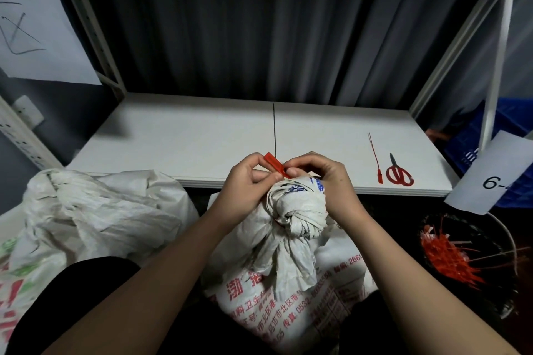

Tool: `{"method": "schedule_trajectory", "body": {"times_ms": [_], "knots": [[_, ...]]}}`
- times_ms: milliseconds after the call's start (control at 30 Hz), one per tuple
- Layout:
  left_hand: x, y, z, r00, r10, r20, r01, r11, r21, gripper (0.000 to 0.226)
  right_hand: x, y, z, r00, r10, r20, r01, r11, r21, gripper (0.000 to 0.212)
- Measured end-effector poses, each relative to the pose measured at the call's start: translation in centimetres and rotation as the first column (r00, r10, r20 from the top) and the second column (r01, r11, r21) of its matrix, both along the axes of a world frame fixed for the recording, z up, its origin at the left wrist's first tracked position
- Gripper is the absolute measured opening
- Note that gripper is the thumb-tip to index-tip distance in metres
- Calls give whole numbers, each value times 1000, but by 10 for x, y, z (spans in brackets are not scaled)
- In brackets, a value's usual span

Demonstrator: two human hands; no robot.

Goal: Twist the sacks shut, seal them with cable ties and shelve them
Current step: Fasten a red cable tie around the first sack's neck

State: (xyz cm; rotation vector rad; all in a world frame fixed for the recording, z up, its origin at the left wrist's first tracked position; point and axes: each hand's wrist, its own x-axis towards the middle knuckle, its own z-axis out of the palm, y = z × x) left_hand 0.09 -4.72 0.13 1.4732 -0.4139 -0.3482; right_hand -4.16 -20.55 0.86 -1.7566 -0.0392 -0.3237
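Observation:
A white woven sack (pixel 291 277) with red printing stands between my forearms, its neck twisted into a tight bundle. Above that bundle both hands pinch a red cable tie (pixel 275 165). My left hand (pixel 248 184) holds it from the left, thumb and fingers curled at its flat tag end. My right hand (pixel 323 179) pinches the tie from the right, fingers curled over the sack's top. The tie's strap is hidden behind the fingers and the sack.
A white shelf board (pixel 202 138) lies ahead, carrying a spare red cable tie (pixel 376 158) and red-handled scissors (pixel 398 173) at its right. Another crumpled white sack (pixel 86 210) sits at the left. A dark bin (pixel 476 265) with several red ties stands at the right.

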Motion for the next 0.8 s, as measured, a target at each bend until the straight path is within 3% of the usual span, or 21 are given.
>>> {"method": "schedule_trajectory", "body": {"times_ms": [67,233,433,700,800], "knots": [[0,0,2,1000,-28,-4,28,999,-25,20,0,-2,0,1000,-7,12,7,999,-44,11],[-2,-2,2,998,-46,47,49,997,-59,32,-1,4,-3,1000,-16,-22,17,998,53,12],[-1,-2,1,995,-70,76,73,996,-42,37,-1,1,-2,1000,22,-5,-22,998,-60,8],[4,-2,2,994,-100,45,100,995,-6,30,-3,4,-3,997,-54,58,63,983,-170,12],[5,-1,1,999,-25,-27,25,1000,-3,23,-4,9,-10,987,-135,84,150,965,-215,11]]}}
